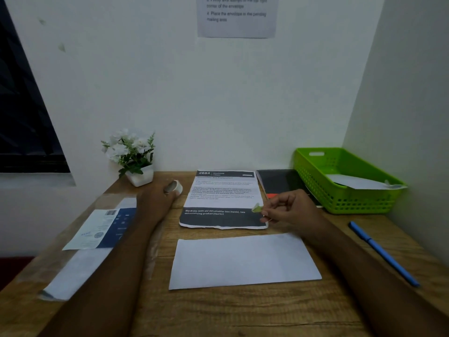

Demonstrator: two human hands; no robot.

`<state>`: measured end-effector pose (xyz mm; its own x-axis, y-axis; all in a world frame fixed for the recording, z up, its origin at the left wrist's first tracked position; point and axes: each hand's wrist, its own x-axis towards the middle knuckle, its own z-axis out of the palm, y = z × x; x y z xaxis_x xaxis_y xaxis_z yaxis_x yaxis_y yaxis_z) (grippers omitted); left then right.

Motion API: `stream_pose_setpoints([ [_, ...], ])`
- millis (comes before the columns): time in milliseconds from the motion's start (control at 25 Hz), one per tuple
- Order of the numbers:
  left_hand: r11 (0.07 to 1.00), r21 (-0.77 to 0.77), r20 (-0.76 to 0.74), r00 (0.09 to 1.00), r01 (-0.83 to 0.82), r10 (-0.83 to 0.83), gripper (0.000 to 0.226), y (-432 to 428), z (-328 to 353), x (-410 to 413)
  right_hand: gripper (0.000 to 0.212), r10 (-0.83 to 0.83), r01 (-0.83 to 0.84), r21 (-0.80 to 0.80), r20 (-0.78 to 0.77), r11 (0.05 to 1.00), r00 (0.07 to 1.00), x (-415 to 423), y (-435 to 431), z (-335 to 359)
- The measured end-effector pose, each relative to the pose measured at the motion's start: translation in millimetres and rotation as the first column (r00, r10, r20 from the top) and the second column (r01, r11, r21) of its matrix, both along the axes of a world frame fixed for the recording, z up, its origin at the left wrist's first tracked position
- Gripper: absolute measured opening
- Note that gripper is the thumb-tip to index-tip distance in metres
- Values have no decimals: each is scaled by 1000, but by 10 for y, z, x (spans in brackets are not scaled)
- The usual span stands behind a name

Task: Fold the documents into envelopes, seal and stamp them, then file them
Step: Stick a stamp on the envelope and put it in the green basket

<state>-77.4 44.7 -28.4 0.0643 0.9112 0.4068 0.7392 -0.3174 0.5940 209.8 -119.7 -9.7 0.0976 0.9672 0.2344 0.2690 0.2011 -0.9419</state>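
Observation:
A white envelope (245, 261) lies flat on the wooden desk (243, 312) in front of me. Beyond it lies a printed document (223, 198) with dark bands at top and bottom. My left hand (155, 198) grips a small roll (173, 187), apparently tape or stamps, near the desk's back. My right hand (289, 207) pinches a small greenish sticker (257, 208) over the document's lower right corner.
A green basket (320, 176) at the back right holds a white envelope (357, 182). A dark notebook (279, 181) lies beside it. A blue pen (384, 254) lies at right. A plastic pack of envelopes (97, 242) lies at left; a potted plant (133, 156) stands behind.

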Motion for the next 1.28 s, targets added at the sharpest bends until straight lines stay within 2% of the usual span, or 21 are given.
stream_pose_setpoints([
  [120,992,117,-229,971,-42,68,35,118,-66,11,8,2,-1,9,-17,1000,1000,-19,29,-18],
  [200,988,149,-312,945,-51,96,43,148,-103,-2,10,9,-9,10,-38,1000,999,-33,44,-28],
  [360,1000,-12,-385,923,-13,7,60,174,-162,-5,11,37,-37,37,-2,999,999,-46,33,-16],
  [400,1000,-16,-388,922,-20,12,57,168,-162,10,10,30,-31,48,14,998,999,-41,30,-14],
  [480,995,75,-381,920,-67,90,44,111,-93,42,5,3,-6,76,37,997,999,-32,34,-14],
  [560,950,310,-314,939,-39,141,39,5,-3,118,6,-20,14,118,52,993,998,-23,54,-23],
  [600,896,442,-256,963,38,86,36,-77,37,184,10,-22,15,135,51,991,998,-28,63,-25],
  [640,851,508,-185,982,136,-47,30,-210,77,267,14,-18,11,143,47,990,999,-39,72,-26],
  [680,857,445,-78,965,259,-251,25,-378,124,360,18,-11,3,149,54,989,998,-50,75,-27],
  [720,869,296,72,898,397,-435,22,-592,172,470,20,-8,-4,154,76,988,997,-68,78,-28],
  [800,813,28,276,777,582,-566,25,-919,177,689,19,-2,-22,156,148,988,989,-114,60,-26],
  [920,772,-14,303,739,635,-602,24,-1052,99,870,15,64,-123,206,273,971,960,-164,28,-38],
  [1040,741,-53,413,690,669,-594,14,-1011,88,859,15,76,-157,221,334,963,940,-199,34,-45],
  [1120,725,-90,493,663,683,-563,16,-1019,107,837,18,64,-121,200,270,972,961,-208,52,-52],
  [1280,707,-123,657,591,697,-468,16,-1042,179,846,26,84,-85,161,12,983,996,-204,88,-37],
])
